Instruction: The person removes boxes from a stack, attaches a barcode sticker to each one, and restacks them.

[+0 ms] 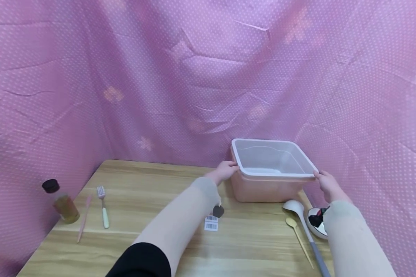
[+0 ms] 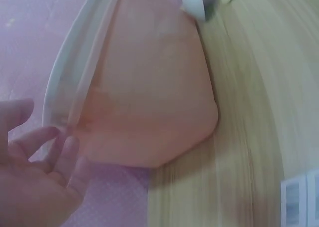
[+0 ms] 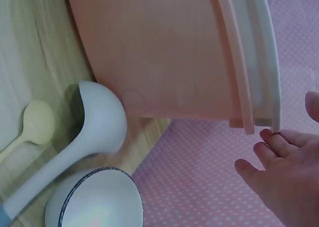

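A pink plastic tub [image 1: 263,189] with a white-rimmed inner basin [image 1: 274,157] sits at the table's back right. My left hand [image 1: 225,171] is at its left rim; in the left wrist view the fingertips touch the rim's corner, with the thumb apart from them. At the front right corner, my right hand [image 1: 329,186] has its fingertips against the white rim, and the right wrist view shows its fingers loosely bent, not wrapped round it. Below that hand lie a white ladle [image 3: 102,120] with a grey-blue handle, a yellow spoon [image 3: 39,121] and a white bowl [image 3: 102,202] with a dark-edged rim.
On the table's [image 1: 152,200] left are a bottle [image 1: 66,207] with a black cap, a pink stick-like utensil [image 1: 84,219] and a green-handled fork [image 1: 104,209]. Barcode labels [image 1: 211,226] lie mid-table under my left forearm. Pink dotted cloth [image 1: 194,96] hangs behind and at both sides.
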Demonstrator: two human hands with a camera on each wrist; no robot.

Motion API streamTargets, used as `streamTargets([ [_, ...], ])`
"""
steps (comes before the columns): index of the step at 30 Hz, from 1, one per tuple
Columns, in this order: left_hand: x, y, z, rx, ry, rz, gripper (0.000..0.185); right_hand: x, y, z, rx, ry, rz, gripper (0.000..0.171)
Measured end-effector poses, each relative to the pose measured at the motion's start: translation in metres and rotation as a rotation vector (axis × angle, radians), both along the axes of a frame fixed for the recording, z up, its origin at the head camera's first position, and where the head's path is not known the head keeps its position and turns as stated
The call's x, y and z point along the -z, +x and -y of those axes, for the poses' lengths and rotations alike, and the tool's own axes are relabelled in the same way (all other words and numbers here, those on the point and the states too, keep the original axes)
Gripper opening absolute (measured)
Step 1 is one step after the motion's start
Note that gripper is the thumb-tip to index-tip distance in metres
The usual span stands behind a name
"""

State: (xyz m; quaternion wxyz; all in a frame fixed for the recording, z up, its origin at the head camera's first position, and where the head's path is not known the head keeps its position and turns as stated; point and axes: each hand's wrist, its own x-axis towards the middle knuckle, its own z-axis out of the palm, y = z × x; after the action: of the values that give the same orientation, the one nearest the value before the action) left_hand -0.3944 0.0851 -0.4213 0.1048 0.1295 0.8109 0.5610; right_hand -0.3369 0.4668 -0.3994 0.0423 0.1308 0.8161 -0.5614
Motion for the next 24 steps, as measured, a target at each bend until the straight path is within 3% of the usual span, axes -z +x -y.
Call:
streamTargets([
  [9, 0.001, -0.006, -0.003, -0.277, 0.176, 0.133, 0.048, -0.002, 0.002, 0.011, 0.076, 0.001, 0.002, 0.063],
  [14, -0.002, -0.008, -0.002, -0.412, 0.170, 0.182, 0.046, -0.002, -0.001, 0.022, 0.184, -0.039, 0.041, 0.030],
  [17, -0.006, -0.006, -0.001, -0.455, 0.184, 0.203, 0.043, 0.000, -0.003, 0.027, 0.255, -0.081, 0.059, 0.018],
  [24, -0.008, -0.004, 0.003, -0.466, 0.207, 0.236, 0.045, 0.004, -0.008, 0.034, 0.357, -0.089, 0.035, 0.034],
])
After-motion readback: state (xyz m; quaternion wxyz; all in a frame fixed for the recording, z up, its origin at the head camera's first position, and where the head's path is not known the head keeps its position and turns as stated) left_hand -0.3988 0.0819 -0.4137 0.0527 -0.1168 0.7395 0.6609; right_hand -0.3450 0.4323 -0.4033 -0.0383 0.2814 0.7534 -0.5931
